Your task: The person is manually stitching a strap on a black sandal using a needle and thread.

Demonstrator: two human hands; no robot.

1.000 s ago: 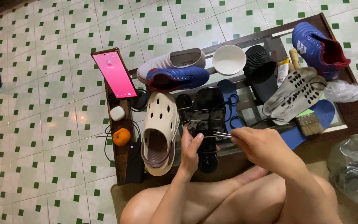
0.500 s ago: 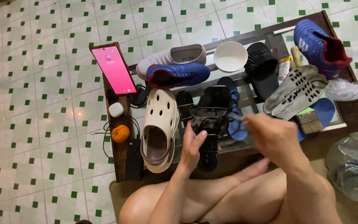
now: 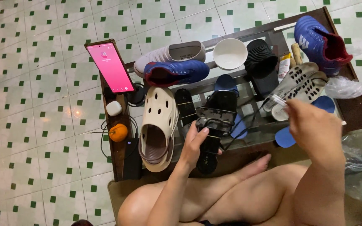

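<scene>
Floor: white tiles (image 3: 34,138) with small green squares, seen from above; a low dark table (image 3: 357,111) with a glass middle stands on it.
Person: sits cross-legged at the near edge of the table, bare legs at the bottom of the view.
Left hand: the left hand (image 3: 194,144) lies on the black sandal (image 3: 213,125), thumb along its near side and fingers curled round its edge, gripping it.
Right hand: the right hand (image 3: 313,127) is raised above the table's right part, fingers pinched round a small clear tube-like thing (image 3: 279,100); what it is I cannot tell.
Black sandal: one, long and narrow, glossy black with dull metallic straps across the front; it lies lengthwise on the glass near the table's middle, just beside the cream clog (image 3: 159,123).
Clogs and slides: one cream clog with holes, one black slide (image 3: 261,67), two perforated grey-beige clogs (image 3: 300,83) stacked at the right.
Sports shoes: one white and grey sneaker (image 3: 170,53), one blue shoe with a red lining (image 3: 177,72) touching it, one blue high-top boot (image 3: 319,39) at the far right corner.
Bowl: one white bowl (image 3: 230,53), between the sneaker and the black slide.
Left rail: one phone (image 3: 110,67) with a pink screen propped up, one small white case (image 3: 114,108), one orange fruit (image 3: 118,132), one black power bank (image 3: 131,159).
Blue insoles: two, one (image 3: 226,83) under the sandal's far end, one (image 3: 285,137) near the right hand.
</scene>
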